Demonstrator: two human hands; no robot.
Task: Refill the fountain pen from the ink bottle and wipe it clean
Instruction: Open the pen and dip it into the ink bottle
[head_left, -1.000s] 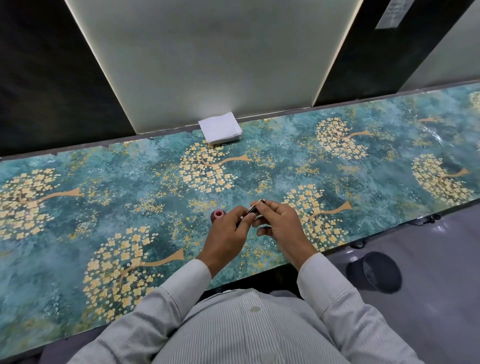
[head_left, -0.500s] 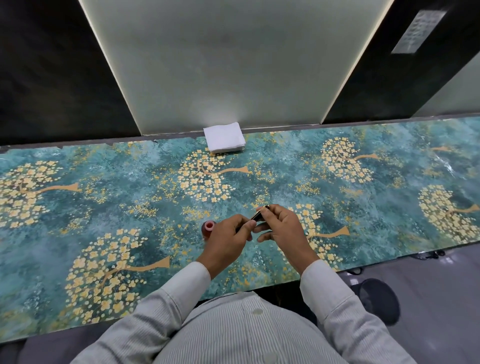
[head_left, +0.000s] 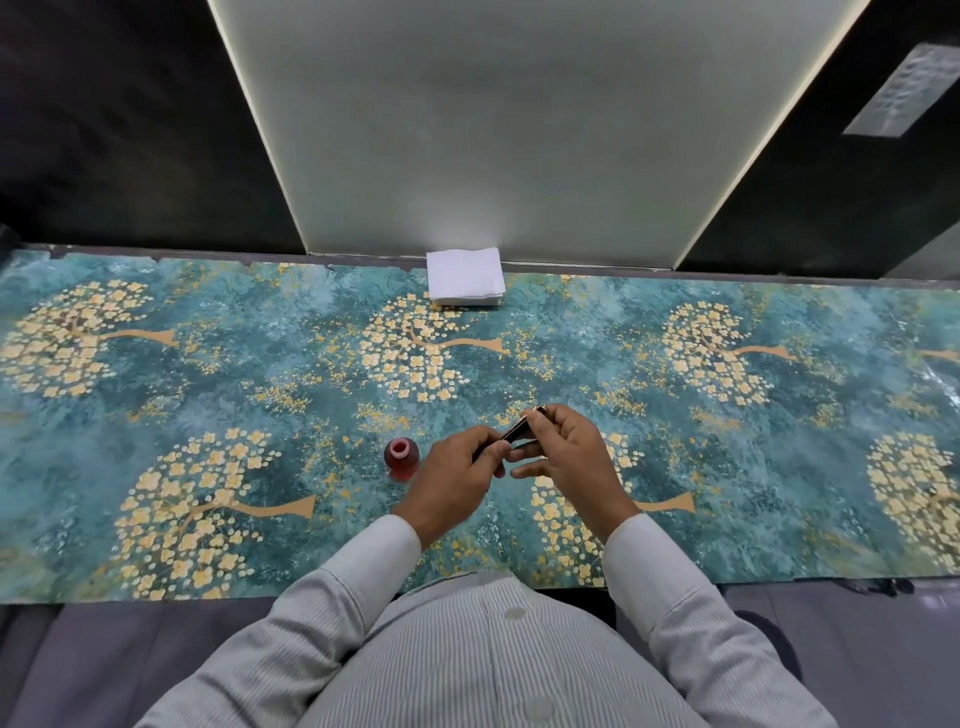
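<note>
Black with gold trim, the fountain pen (head_left: 521, 431) is shown in the head view held above the patterned table (head_left: 779, 467), gripped at its near end by the left hand (head_left: 457, 480) and at its far end by the right hand (head_left: 569, 457), both closed on it. An uncapped ink bottle (head_left: 401, 458) stands just left of the left hand; folded tissues (head_left: 465, 275) lie well apart at the wall. Separation of the barrel is judged to be in hand: the halves are best twisted gently, the pen kept level, clear of the bottle.
</note>
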